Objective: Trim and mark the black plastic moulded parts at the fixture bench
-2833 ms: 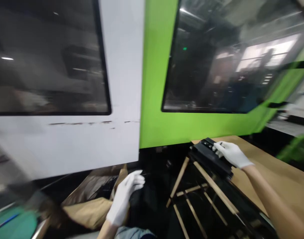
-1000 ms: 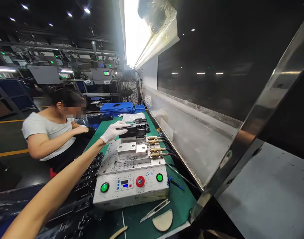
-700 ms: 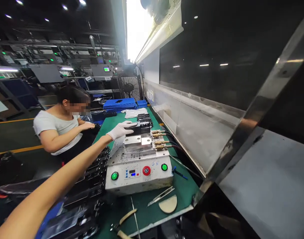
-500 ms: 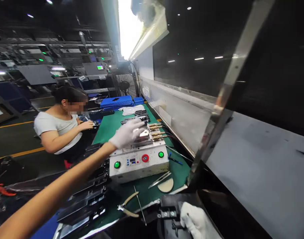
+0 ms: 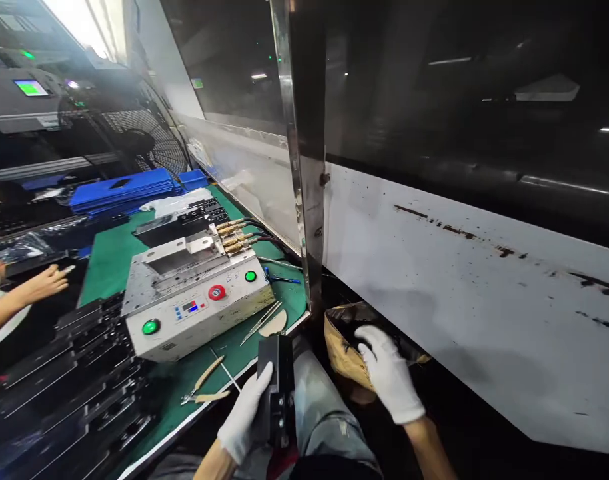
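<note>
Beside me stood a green-topped, white-edged workbench; near its edge my left hand gripped a black oblong plastic part. My right hand, loosely open, hung at a brown papery sack, contents too dark to tell.

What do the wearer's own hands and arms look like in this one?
The left hand and right hand each wear a plain white, wrist-length glove. The visible forearms are bare, without sleeves.
</note>
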The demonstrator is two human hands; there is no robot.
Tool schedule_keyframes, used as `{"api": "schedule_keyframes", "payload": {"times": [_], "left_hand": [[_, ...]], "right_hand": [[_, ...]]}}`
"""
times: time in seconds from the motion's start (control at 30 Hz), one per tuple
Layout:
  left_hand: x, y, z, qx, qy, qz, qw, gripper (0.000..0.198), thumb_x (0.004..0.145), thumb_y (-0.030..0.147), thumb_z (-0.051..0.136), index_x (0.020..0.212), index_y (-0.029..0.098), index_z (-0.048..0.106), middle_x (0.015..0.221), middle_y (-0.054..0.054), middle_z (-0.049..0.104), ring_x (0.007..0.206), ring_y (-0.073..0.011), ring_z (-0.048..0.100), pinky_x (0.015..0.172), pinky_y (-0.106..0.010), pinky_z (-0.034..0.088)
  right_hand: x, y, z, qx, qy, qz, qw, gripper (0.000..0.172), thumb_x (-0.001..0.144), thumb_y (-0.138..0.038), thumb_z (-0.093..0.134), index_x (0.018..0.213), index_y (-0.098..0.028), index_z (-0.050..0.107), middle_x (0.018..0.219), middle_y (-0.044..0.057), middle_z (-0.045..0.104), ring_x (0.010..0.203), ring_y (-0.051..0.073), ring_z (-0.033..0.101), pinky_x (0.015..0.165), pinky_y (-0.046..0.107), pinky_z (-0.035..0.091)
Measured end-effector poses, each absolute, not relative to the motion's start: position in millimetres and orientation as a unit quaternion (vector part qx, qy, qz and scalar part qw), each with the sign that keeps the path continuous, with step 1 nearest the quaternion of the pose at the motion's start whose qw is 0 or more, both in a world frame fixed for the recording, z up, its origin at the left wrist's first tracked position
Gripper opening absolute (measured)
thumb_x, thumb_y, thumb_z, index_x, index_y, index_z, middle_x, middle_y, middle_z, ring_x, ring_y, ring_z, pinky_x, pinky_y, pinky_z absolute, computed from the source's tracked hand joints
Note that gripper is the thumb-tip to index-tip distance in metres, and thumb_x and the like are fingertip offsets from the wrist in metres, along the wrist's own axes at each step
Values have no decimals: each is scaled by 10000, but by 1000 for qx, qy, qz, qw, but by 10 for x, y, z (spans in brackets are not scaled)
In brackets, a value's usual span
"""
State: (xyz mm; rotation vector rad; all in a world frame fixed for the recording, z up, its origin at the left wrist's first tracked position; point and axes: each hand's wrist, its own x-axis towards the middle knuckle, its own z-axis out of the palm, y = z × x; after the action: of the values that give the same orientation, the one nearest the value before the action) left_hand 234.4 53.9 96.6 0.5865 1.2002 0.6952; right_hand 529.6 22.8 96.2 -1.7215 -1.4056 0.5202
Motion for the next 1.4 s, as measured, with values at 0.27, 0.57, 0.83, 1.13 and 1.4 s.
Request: {"api": "schedule_keyframes", "payload": {"times": [0.27,0.57,0.83,1.13,1.4], "left_hand": [[2444,720,1218,255,416,573,658,618,732,550,803,1276,276,695,1366,-95,735,1400,-348,592,1187,-509,487],[665,2440,3110,479,551,655,197,480,906,557,574,1182,185,697,1359,-119,722,1342,-264,584,1144,-390,451],[416,3287,2823,523,606,572,179,240,841,373,686,701,178,692,784,-49,752,793,-182,642,801,-337,492],[347,3416,2308,528,622,557,157,260,892,268,548,643,197,533,700,18,588,768,-140,516,745,-280,366],[338,3305,2320,545,700,448,112,290,968,342,478,708,230,538,843,-29,703,835,-196,563,810,-315,396]], "right_hand": [[3819,694,961,-540,-627,387,407,907,880,-524,759,1642,-267,340,1517,148,596,1373,338,598,1113,496,522],[2603,3118,3034,-336,-923,-9,190,822,907,-509,776,1571,-132,471,1354,186,693,1230,316,666,1045,396,511],[2214,3699,3261,-290,-950,-37,105,709,882,-449,810,1485,-172,561,1407,140,678,1238,293,663,1020,368,504],[2124,3910,2593,-336,-932,-59,124,811,961,-769,501,1401,-92,583,1237,147,720,1173,371,675,977,454,456],[2164,3866,2504,-337,-925,-78,156,737,935,-735,601,1462,-220,576,1253,131,733,1123,341,686,896,397,487]]}}
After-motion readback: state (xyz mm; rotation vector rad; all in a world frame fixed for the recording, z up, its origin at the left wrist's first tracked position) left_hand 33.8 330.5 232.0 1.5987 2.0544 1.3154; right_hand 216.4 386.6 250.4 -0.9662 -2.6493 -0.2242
